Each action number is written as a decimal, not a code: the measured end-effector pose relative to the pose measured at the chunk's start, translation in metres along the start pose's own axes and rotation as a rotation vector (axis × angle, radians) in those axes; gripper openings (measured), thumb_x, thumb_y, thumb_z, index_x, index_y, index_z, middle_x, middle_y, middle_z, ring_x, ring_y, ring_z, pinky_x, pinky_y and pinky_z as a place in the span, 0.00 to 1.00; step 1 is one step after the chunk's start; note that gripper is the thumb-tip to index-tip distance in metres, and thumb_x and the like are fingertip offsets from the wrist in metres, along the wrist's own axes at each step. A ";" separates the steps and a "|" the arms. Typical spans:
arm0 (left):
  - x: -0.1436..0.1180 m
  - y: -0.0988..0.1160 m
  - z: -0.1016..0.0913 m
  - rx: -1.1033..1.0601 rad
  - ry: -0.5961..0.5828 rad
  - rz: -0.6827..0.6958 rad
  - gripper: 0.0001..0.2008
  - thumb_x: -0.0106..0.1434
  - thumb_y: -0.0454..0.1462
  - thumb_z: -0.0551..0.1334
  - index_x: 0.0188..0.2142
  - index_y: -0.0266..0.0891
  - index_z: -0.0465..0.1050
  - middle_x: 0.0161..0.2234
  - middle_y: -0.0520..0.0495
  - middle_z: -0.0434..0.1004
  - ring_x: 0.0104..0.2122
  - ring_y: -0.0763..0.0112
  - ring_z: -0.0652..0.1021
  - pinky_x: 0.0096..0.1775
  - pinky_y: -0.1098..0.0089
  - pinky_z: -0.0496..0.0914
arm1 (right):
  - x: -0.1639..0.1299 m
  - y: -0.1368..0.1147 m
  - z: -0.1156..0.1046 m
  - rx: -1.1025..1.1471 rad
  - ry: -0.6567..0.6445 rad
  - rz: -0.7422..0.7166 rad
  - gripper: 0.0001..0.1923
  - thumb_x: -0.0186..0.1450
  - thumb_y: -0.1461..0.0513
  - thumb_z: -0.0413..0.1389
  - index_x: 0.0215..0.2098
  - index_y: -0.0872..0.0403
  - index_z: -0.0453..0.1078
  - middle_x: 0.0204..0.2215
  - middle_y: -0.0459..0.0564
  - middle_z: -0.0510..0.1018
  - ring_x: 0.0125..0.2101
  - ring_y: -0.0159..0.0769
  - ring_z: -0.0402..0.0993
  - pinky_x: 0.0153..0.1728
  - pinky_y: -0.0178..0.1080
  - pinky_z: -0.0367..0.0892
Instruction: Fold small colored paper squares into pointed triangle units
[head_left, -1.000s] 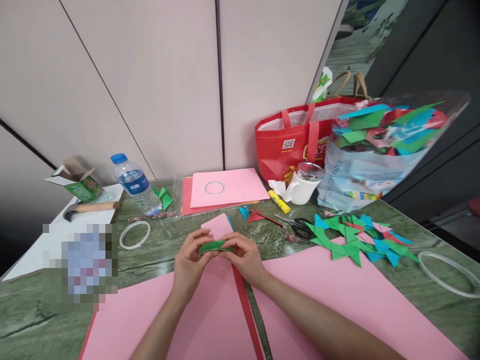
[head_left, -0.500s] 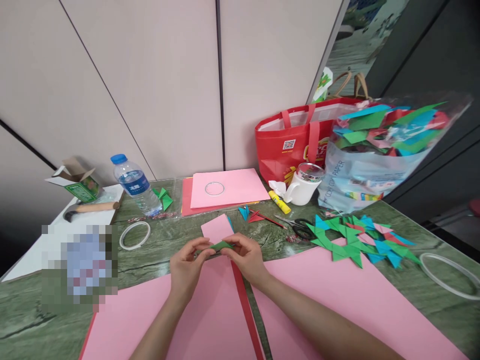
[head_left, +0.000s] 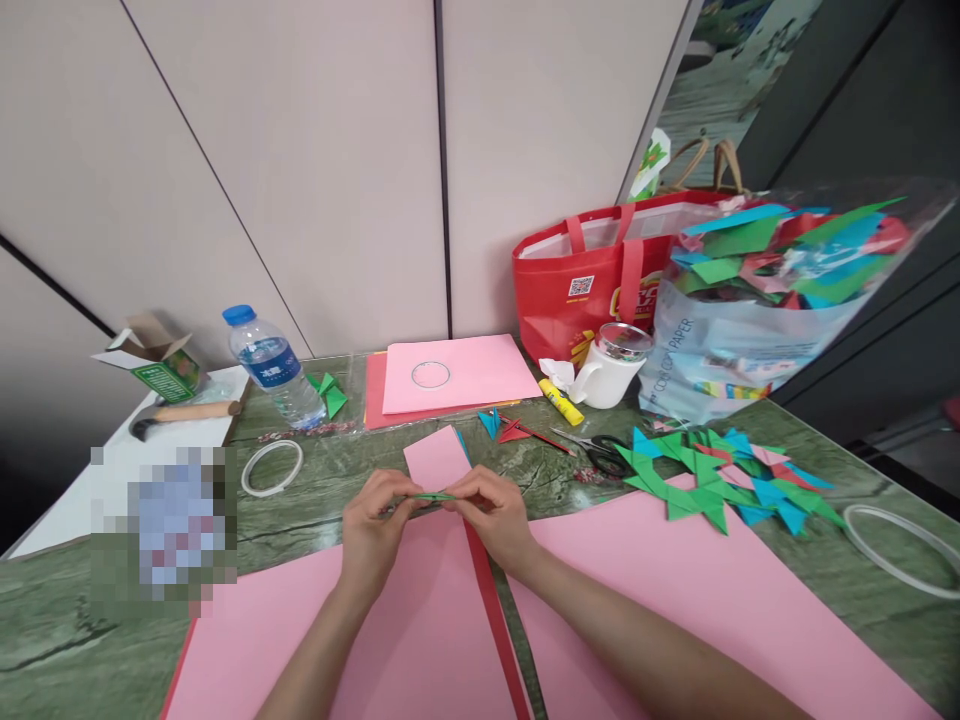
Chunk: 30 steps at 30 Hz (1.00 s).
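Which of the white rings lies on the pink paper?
The small ring at the back lies on pink paper; the other two rest on the bare green table.

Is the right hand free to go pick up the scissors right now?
Probably not yet: the right hand and left hand both pinch the green paper piece. The scissors lie uncovered on the table to its right.

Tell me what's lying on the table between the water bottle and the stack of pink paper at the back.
A small green folded paper piece lies between the water bottle and the pink stack, seen in the head view.
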<state>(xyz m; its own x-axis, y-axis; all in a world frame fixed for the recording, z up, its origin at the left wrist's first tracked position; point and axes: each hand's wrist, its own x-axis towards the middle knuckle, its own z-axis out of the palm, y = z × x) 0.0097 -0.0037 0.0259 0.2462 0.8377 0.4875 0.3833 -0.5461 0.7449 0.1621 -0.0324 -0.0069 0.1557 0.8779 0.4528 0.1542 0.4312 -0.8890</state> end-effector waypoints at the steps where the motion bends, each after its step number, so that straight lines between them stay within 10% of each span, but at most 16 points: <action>1: 0.000 0.000 0.000 0.026 0.014 -0.001 0.04 0.53 0.32 0.60 0.24 0.41 0.72 0.27 0.51 0.70 0.31 0.70 0.71 0.32 0.70 0.66 | -0.001 0.001 0.000 -0.017 0.003 -0.012 0.03 0.55 0.64 0.58 0.25 0.53 0.73 0.22 0.47 0.74 0.25 0.32 0.69 0.28 0.35 0.65; 5: -0.002 0.001 0.002 0.157 0.113 0.001 0.04 0.53 0.35 0.60 0.29 0.42 0.74 0.26 0.52 0.64 0.26 0.72 0.68 0.27 0.72 0.64 | -0.004 0.003 -0.002 -0.048 -0.016 -0.093 0.04 0.56 0.65 0.57 0.28 0.52 0.74 0.22 0.46 0.74 0.24 0.31 0.70 0.27 0.34 0.65; 11: -0.004 0.002 0.007 -0.001 -0.078 -0.086 0.15 0.53 0.36 0.61 0.42 0.42 0.69 0.31 0.50 0.70 0.30 0.71 0.72 0.33 0.71 0.67 | -0.002 0.001 -0.002 -0.129 0.090 -0.139 0.06 0.57 0.66 0.55 0.31 0.51 0.73 0.28 0.49 0.72 0.30 0.33 0.70 0.29 0.35 0.67; 18: -0.002 0.001 0.009 -0.293 0.064 -0.399 0.22 0.51 0.39 0.62 0.48 0.41 0.65 0.40 0.45 0.74 0.41 0.63 0.73 0.39 0.67 0.69 | -0.001 -0.003 0.001 -0.084 -0.163 -0.194 0.09 0.55 0.64 0.57 0.36 0.52 0.71 0.33 0.51 0.70 0.34 0.35 0.68 0.34 0.37 0.68; 24: 0.001 0.006 0.008 -0.377 -0.078 -0.525 0.19 0.46 0.37 0.65 0.38 0.34 0.68 0.29 0.45 0.78 0.30 0.66 0.76 0.30 0.70 0.70 | 0.003 0.004 0.003 0.296 -0.089 0.229 0.18 0.57 0.62 0.54 0.46 0.51 0.62 0.32 0.48 0.70 0.31 0.32 0.70 0.27 0.34 0.71; 30: 0.001 0.009 0.009 -0.364 -0.135 -0.561 0.17 0.45 0.36 0.66 0.35 0.35 0.67 0.22 0.52 0.75 0.21 0.73 0.72 0.24 0.74 0.66 | 0.008 0.008 0.000 0.430 -0.129 0.435 0.10 0.50 0.61 0.60 0.29 0.55 0.66 0.20 0.42 0.70 0.20 0.28 0.70 0.23 0.32 0.69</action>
<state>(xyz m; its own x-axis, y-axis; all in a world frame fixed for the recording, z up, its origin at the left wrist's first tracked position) 0.0213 -0.0078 0.0284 0.2153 0.9747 -0.0606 0.1671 0.0244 0.9856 0.1643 -0.0216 -0.0102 -0.0070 0.9984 0.0552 -0.3072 0.0504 -0.9503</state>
